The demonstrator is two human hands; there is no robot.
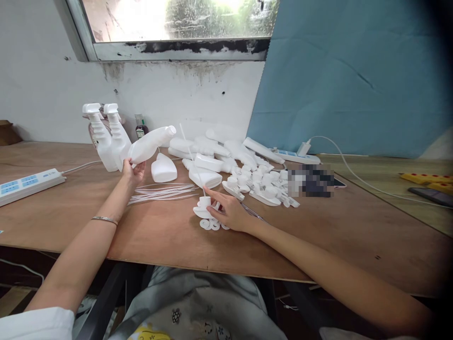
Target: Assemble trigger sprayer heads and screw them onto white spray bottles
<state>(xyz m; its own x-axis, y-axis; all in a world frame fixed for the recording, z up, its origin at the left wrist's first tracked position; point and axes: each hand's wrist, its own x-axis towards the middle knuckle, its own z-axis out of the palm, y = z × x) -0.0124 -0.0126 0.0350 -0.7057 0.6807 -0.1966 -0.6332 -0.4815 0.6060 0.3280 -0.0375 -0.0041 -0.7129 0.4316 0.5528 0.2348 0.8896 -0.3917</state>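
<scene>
My left hand (133, 173) is closed around the bottom end of a white plastic bottle (151, 143), which is tilted with its open neck up and to the right. In my right hand (231, 213) is a white spray trigger head (202, 210), held low over the table. A thin white tube (189, 150) rises from the head, leaning to the left, and my right index finger lies close to its lower end. Several small white rings (211, 225) lie under and beside that head. Loose white tubes (164, 191) lie between my hands.
Two bottles with spray heads (112, 137) stand at left. White bottles (226, 150) and trigger heads (266, 185) are heaped ahead and to the right. Power strips (31, 185) sit on the table (170, 233), with a small dark bottle (140, 128) by the wall.
</scene>
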